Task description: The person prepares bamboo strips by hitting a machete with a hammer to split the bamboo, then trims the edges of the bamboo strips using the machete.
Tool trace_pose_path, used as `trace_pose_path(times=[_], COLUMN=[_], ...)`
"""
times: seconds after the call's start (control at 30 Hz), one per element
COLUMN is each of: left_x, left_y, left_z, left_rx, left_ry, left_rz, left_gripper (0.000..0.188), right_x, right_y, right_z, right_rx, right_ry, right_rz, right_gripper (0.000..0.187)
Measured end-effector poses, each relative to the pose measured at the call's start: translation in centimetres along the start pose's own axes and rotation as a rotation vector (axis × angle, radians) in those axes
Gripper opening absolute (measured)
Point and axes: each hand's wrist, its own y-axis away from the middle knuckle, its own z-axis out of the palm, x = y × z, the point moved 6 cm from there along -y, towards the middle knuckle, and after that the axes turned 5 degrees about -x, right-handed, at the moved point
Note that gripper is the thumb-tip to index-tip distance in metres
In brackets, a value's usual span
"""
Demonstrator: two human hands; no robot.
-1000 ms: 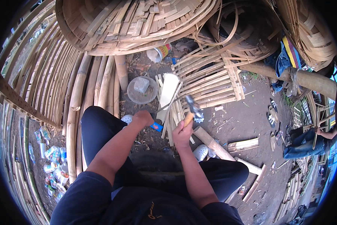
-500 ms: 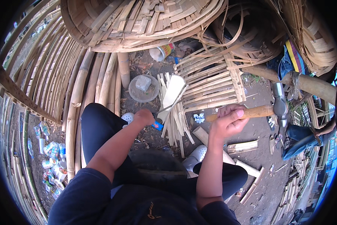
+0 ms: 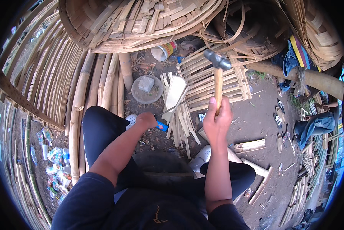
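My right hand (image 3: 218, 119) is closed round the wooden handle of a hammer (image 3: 218, 82), its dark metal head raised away from me. Lower and to the left, my left hand (image 3: 146, 120) is closed on what looks like a knife (image 3: 168, 111). Its thin dark blade points right and crosses the lower end of a wide, pale split bamboo piece (image 3: 175, 90); I cannot tell whether it has cut in. Under and beside that piece lie several narrow bamboo strips (image 3: 182, 128). A blue packet (image 3: 162, 126) shows just right of my left hand.
A large woven bamboo basket (image 3: 141, 36) hangs over the far side. A slatted bamboo panel (image 3: 206, 82) lies beyond the strips. At the far middle a stone (image 3: 146, 83) sits on a round dish (image 3: 139, 96). Bamboo poles (image 3: 80, 96) run along the left. A person (image 3: 313, 126) is at the far right.
The hammer has swung from lying sideways, head to the right, to standing with its head away from me. My left hand has stayed nearly still. The person at right has shifted.
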Motion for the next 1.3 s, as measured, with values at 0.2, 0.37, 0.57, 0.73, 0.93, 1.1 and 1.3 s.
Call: trace_pose_path(times=[0.2,0.37,0.57,0.73,0.93,1.1,1.3], left_x=[1.3,1.7,0.3,0.1,0.7,0.0,-0.3], left_y=[-0.2,0.4,0.5,-0.2,-0.9,-0.9,-1.0], left_z=[0.0,0.0,0.2,0.1,1.2,0.2,0.7], left_rx=[-0.003,-0.016,-0.083,0.023,-0.113,-0.021,0.008], left_ry=[-0.029,-0.065,0.003,0.063,0.074,0.048,0.051], left_rz=[0.011,0.026,0.008,-0.022,-0.022,-0.026,-0.015], left_gripper=[0.034,0.035,0.037,0.036,0.038,0.038,0.036], right_x=[4.8,17.0,2.8,0.5,17.1,10.7,1.2], right_y=[4.1,14.2,2.5,-0.4,15.4,8.9,0.3], right_z=[4.3,14.1,4.0,-1.0,12.4,8.0,-0.7], right_rx=[0.480,-0.392,-0.032,0.380,-0.377,-0.124,0.385], right_ry=[-0.601,0.246,-0.017,-0.462,0.302,0.176,-0.334], right_rz=[-0.265,0.331,0.013,-0.265,0.346,0.176,-0.192], right_gripper=[0.024,0.024,0.023,0.022,0.021,0.021,0.022])
